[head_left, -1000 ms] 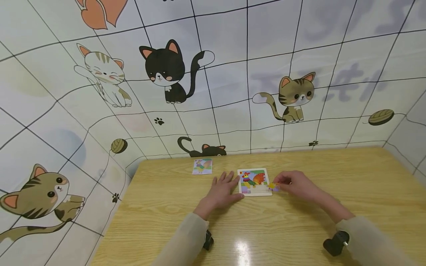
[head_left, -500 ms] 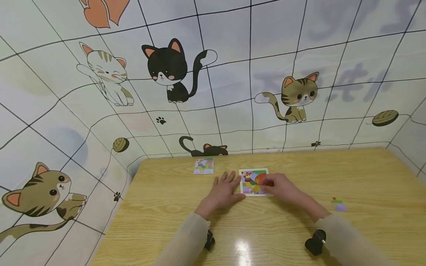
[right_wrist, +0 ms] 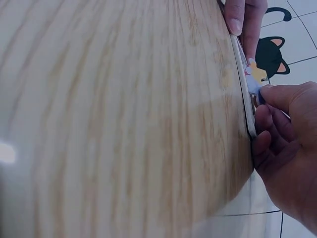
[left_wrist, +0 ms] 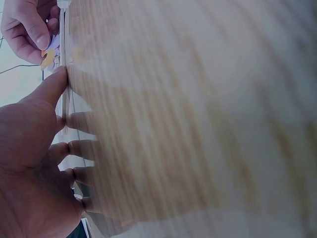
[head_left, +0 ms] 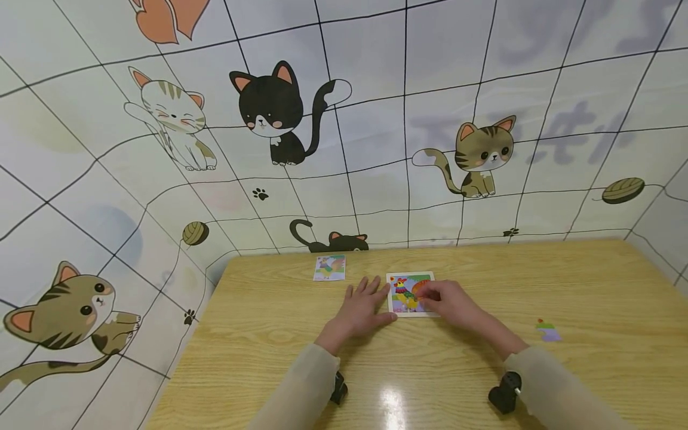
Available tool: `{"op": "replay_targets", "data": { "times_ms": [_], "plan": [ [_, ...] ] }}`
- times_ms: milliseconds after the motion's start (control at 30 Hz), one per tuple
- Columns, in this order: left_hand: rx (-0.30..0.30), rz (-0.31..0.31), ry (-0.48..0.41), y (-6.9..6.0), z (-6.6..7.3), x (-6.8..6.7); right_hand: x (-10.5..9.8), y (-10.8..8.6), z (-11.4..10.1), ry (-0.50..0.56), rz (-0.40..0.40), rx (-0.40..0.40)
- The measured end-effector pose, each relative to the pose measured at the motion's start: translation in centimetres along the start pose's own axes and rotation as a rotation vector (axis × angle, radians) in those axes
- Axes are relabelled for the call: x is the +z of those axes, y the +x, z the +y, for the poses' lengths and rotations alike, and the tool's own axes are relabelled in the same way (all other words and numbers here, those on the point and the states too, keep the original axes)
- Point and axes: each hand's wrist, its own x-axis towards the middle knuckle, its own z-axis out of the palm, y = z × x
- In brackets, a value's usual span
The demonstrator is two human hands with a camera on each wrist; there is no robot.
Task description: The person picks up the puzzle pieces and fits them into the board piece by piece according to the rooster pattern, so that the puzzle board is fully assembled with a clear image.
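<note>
A square jigsaw puzzle [head_left: 402, 292] with a bright rooster picture lies in its pale frame on the table. My left hand [head_left: 359, 309] rests flat with fingers spread, its thumb and fingertips against the frame's left side. Over the puzzle's right part, my right hand [head_left: 452, 301] pinches a yellow and lilac puzzle piece [right_wrist: 255, 78] between thumb and index finger. In the right wrist view the piece is tilted above the board; its lower edge is partly hidden by other parts. The thumb of the right hand also shows beside the piece [left_wrist: 48, 58] in the left wrist view.
Another puzzle piece [head_left: 548, 331], green and lilac with a red spot, lies on the table [head_left: 596, 286] to the right. A paler rooster picture card [head_left: 329, 268] lies at the back left. A cat-patterned wall covering [head_left: 376, 149] rises behind the table.
My right hand has carried the yellow piece leftward from the frame's right edge to over the puzzle. The loose piece at right, hidden before, is now visible. My left hand stays in place.
</note>
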Motion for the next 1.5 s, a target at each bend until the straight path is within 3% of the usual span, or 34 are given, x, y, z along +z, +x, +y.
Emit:
{"op": "replay_targets", "data": {
  "times_ms": [867, 1500],
  "plan": [
    [-0.006, -0.01, 0.0, 0.1, 0.0, 0.2, 1.0, -0.2, 0.0, -0.025, 0.071, -0.007],
    [-0.002, -0.005, -0.021, 0.1, -0.1, 0.1, 1.4, -0.1, 0.2, -0.141, 0.085, -0.066]
  ]
}}
